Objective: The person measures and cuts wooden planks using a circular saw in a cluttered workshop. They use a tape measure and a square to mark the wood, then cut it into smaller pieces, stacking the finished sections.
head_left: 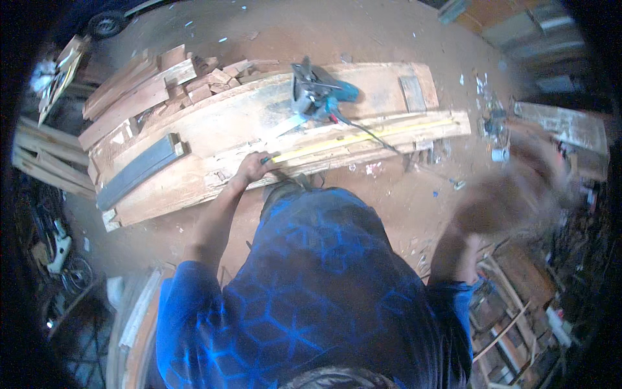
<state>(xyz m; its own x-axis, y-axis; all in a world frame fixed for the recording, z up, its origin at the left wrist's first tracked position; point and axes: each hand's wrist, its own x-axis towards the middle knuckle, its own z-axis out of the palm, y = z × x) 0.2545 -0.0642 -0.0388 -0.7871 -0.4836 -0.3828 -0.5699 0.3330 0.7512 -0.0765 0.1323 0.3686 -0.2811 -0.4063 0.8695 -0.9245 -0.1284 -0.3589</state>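
Observation:
My left hand [254,168] is closed at the near edge of the workbench, on the dark end of a tape measure [265,160]. From there its yellow blade [337,143] runs out to the right along a pale wooden board [424,128]. Most of what sits inside the fingers is hidden. Off to the right, beyond the board's end, my right hand [534,159] is smeared by motion, so its fingers cannot be read. A teal and black circular saw [317,94] rests on the bench behind the tape, its dark cord [369,131] crossing the blade.
A dark grey block [139,172] lies at the bench's left end, and a small flat wood piece [412,94] at its far right. Stacked offcuts [162,81] line the back left. More timber [512,305] is piled at lower right. A vehicle wheel [107,24] shows far left.

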